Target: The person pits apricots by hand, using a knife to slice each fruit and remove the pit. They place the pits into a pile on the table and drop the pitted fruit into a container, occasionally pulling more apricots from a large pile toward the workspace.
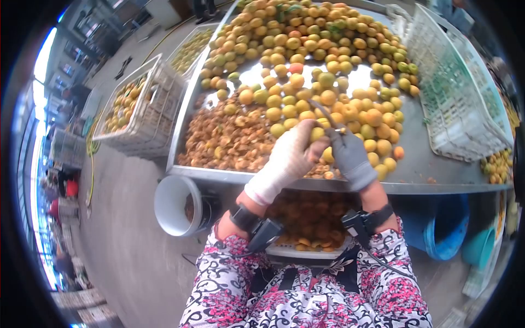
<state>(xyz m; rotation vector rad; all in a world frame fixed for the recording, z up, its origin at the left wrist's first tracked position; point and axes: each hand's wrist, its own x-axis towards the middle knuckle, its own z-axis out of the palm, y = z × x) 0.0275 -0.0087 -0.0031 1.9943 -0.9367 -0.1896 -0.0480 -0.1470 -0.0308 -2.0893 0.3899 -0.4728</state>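
My left hand [292,153], in a white glove, is closed around a yellow-green apricot [317,135]. Close beside it, my right hand [350,156] wears a grey glove, its fingers wrapped round a small knife whose thin curved blade [324,111] points up and to the left. The knife's handle is hidden in the glove. Both hands are above the near edge of a metal table [426,177]. Many loose yellow and orange apricots [369,117] lie just beyond them. To the left spreads a heap of small brown pieces that look like apricot stones [235,136].
White crates of fruit [145,117] stand left of the table; another white crate [465,104] sits on its right side. Below are a white bucket [175,205], a crate of apricot pieces [311,246] under my arms, and a blue tub [445,229].
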